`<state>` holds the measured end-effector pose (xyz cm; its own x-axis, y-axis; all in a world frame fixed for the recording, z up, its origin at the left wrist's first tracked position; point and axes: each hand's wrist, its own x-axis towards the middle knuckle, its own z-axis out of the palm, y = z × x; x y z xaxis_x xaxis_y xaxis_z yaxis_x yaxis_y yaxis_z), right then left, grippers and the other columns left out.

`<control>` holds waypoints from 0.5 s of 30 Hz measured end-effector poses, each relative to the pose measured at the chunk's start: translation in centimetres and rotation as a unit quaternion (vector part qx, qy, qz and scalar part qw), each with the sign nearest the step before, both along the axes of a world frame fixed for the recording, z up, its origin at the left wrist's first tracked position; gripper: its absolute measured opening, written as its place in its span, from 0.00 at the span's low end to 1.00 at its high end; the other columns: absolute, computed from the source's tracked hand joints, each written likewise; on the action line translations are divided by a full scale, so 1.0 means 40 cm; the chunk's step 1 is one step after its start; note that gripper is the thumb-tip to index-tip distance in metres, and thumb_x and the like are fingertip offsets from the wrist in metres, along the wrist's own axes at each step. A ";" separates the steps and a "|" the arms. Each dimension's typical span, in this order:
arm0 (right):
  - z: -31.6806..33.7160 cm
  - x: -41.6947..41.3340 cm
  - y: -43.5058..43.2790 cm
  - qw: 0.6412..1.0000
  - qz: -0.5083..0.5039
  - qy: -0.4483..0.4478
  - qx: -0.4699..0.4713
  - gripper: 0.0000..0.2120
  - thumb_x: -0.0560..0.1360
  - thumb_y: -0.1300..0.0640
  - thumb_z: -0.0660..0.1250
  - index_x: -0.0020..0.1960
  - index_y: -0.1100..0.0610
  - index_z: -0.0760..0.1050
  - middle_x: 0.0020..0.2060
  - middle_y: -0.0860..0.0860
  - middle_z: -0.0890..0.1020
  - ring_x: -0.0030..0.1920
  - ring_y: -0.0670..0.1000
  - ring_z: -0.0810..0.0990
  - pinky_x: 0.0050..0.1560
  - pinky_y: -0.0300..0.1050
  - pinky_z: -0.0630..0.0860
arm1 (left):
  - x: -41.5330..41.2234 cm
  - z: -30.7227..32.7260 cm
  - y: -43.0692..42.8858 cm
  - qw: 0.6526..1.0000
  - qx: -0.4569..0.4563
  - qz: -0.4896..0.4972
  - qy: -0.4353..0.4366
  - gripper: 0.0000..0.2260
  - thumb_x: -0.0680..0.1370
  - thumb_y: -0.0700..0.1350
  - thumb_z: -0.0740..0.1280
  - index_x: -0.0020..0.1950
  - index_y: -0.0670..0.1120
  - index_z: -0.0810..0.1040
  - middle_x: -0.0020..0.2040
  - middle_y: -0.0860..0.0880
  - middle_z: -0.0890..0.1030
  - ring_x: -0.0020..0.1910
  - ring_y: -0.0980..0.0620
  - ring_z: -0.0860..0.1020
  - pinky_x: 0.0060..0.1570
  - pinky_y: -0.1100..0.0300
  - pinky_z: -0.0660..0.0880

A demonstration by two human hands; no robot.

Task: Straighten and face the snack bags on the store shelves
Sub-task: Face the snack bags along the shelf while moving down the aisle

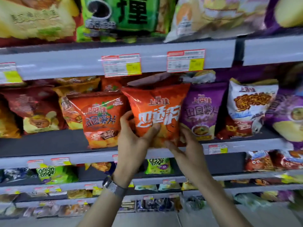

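Note:
An orange snack bag (pixel 157 105) with white lettering stands upright at the front of the middle shelf (pixel 49 145), its front toward me. My left hand (pixel 132 141) grips its lower left side, thumb across the front. Cupped around the bag's lower right corner is my right hand (pixel 188 149). Beside it on the left stands another orange bag (pixel 100 118), leaning slightly. A purple bag (pixel 201 112) touches it on the right, and a white and orange bag (pixel 249 108) follows.
Dark red and yellow bags (pixel 36 110) sit further back at the left of the same shelf. Large bags fill the shelf above (pixel 118 18). Green onion ring bags (pixel 54 174) and smaller packs line the lower shelves. Price tags (pixel 121 65) hang on the shelf edges.

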<state>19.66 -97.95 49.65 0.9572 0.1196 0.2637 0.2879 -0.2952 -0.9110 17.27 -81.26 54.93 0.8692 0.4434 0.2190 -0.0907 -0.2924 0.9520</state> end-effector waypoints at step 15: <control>-0.059 0.040 0.066 0.997 -0.021 -0.020 -0.071 0.26 0.78 0.46 0.72 0.74 0.50 0.70 0.65 0.47 0.77 0.67 0.49 0.74 0.67 0.49 0.75 | -0.002 -0.064 0.039 1.000 -0.023 0.015 0.006 0.34 0.73 0.54 0.79 0.74 0.50 0.69 0.62 0.52 0.84 0.57 0.56 0.85 0.54 0.53 0.84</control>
<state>21.25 -95.32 47.29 0.9514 0.1188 0.2841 0.3071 -0.4334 -0.8473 17.20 -79.69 52.37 0.8575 0.4792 0.1873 -0.0708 -0.2507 0.9655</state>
